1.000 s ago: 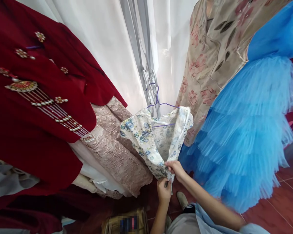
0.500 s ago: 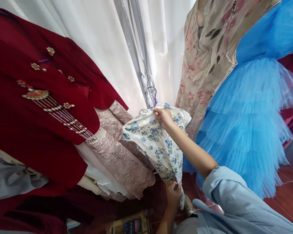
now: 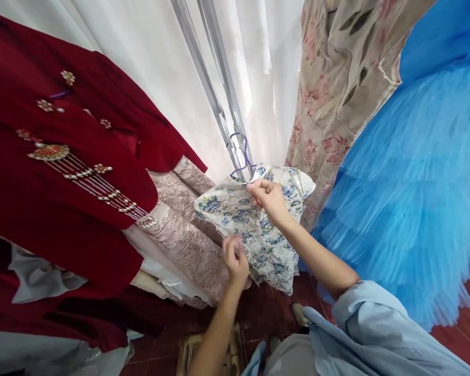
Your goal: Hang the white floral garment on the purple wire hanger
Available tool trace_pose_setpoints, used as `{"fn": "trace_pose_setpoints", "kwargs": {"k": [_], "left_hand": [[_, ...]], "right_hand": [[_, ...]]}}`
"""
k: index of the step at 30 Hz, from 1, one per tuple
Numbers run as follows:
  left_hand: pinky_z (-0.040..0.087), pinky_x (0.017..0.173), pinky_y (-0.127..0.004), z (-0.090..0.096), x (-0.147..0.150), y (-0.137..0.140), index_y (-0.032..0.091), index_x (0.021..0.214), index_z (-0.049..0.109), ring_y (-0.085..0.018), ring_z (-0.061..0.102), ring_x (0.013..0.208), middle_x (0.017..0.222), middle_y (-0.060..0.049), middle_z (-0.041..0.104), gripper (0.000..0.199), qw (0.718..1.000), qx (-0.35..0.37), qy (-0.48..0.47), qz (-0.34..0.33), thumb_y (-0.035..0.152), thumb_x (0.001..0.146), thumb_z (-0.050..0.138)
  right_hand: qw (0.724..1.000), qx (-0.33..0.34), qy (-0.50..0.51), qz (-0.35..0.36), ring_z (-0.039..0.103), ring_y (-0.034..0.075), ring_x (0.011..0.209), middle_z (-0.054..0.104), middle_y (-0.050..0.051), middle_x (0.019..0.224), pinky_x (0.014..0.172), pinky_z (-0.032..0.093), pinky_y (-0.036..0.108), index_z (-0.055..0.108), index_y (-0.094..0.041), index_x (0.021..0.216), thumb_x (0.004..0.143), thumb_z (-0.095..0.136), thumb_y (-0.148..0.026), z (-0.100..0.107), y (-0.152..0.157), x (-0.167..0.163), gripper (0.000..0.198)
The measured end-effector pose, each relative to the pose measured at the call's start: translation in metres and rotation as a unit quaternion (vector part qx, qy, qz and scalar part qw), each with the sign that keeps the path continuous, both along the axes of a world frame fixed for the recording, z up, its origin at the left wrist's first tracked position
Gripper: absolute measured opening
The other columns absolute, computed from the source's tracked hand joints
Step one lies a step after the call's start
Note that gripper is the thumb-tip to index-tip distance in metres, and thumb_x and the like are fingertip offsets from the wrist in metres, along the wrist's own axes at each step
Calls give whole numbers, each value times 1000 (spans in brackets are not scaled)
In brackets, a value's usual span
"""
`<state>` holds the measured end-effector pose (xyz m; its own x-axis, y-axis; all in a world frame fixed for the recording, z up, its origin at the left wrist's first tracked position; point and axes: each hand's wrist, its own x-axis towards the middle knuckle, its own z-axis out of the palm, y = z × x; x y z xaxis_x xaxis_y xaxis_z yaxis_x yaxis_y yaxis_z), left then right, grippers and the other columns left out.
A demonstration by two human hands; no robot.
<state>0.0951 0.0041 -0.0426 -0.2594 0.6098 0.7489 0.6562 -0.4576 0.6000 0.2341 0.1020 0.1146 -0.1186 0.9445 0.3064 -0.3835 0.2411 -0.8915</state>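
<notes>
A white blouse with blue floral print hangs from a purple hanger in the middle of the head view. My right hand pinches the blouse at the front of its neckline, just under the hanger. Over the blouse's left side is my left hand, its fingers loosely curled and apart, with nothing visible in them. Whether its fingertips touch the fabric I cannot tell. The blouse hangs down freely, its hem loose above the tiled floor.
A dark red jacket with beaded brooches and a pink textured skirt hang at left. To the right are a beige floral dress and a blue tulle dress. Grey metal poles stand before a white curtain.
My left hand has let go of the blouse's lower edge and moved up and left. The blouse has dropped open from its stretched shape. My right hand remains at the neckline.
</notes>
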Motion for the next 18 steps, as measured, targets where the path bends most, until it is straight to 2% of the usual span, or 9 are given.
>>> {"fn": "trace_pose_setpoints", "kwargs": {"k": [2, 3, 5, 7, 9, 10, 14, 16, 18], "left_hand": [[47, 102, -44, 84, -9, 33, 19, 115, 65, -25, 61, 112, 112, -13, 65, 27, 994, 85, 72, -19, 31, 102, 45], [46, 103, -43, 121, -11, 47, 18, 119, 64, -24, 59, 116, 117, -13, 65, 29, 990, 78, 107, -48, 31, 102, 44], [48, 98, -39, 179, -9, 71, 18, 114, 67, -23, 61, 111, 115, -11, 67, 26, 974, -22, 190, -121, 31, 100, 49], [50, 83, -32, 211, -4, 87, 17, 100, 70, -20, 65, 93, 97, -6, 70, 22, 942, -142, 234, -192, 29, 97, 52], [47, 71, -28, 222, 0, 97, 16, 87, 70, -18, 63, 78, 81, -2, 68, 22, 918, -210, 243, -234, 27, 95, 53], [45, 68, -27, 221, 2, 101, 15, 83, 69, -17, 61, 75, 77, -2, 67, 21, 915, -216, 243, -239, 26, 94, 54], [42, 65, -26, 211, 10, 107, 15, 80, 68, -14, 58, 70, 74, -1, 66, 20, 941, -127, 253, -186, 25, 93, 56], [41, 63, -26, 213, 13, 109, 15, 80, 70, -13, 56, 64, 70, 0, 64, 22, 955, -74, 246, -146, 27, 94, 58], [40, 60, -26, 221, 13, 112, 15, 81, 73, -12, 54, 60, 65, 0, 63, 23, 964, -37, 238, -114, 30, 93, 61]], "right_hand": [[1000, 18, -9, 1, 40, 7, 40, 52, -5, 46, 43, 31, 21, 58, -18, 70, 76, 74, -47, -3, -5, 0, 33], [1000, 26, -11, 4, 42, 8, 41, 53, -5, 46, 44, 32, 21, 58, -18, 71, 76, 73, -48, -5, -6, -1, 34], [999, 44, -22, 4, 44, 9, 43, 52, -5, 48, 45, 33, 21, 56, -19, 71, 79, 70, -49, -7, -5, -1, 34], [997, 60, -44, -1, 45, 9, 44, 51, -5, 48, 45, 32, 21, 53, -20, 69, 82, 67, -48, -10, -2, 0, 35], [996, 65, -68, -4, 43, 8, 43, 50, -5, 48, 45, 30, 21, 52, -20, 68, 83, 65, -46, -11, 2, 2, 34], [995, 62, -73, -7, 41, 8, 43, 50, -5, 48, 44, 29, 21, 52, -19, 67, 83, 65, -45, -13, 5, 2, 33], [997, 30, -70, -17, 40, 9, 41, 48, -5, 47, 44, 27, 22, 52, -20, 66, 82, 62, -45, -26, 19, -6, 31], [995, 4, -95, -16, 40, 10, 42, 48, -5, 48, 45, 28, 23, 52, -21, 66, 81, 61, -45, -46, 24, -14, 30], [989, -19, -148, -14, 42, 11, 44, 51, -3, 50, 46, 29, 23, 52, -21, 65, 81, 59, -43, -80, 25, -22, 28]]}}
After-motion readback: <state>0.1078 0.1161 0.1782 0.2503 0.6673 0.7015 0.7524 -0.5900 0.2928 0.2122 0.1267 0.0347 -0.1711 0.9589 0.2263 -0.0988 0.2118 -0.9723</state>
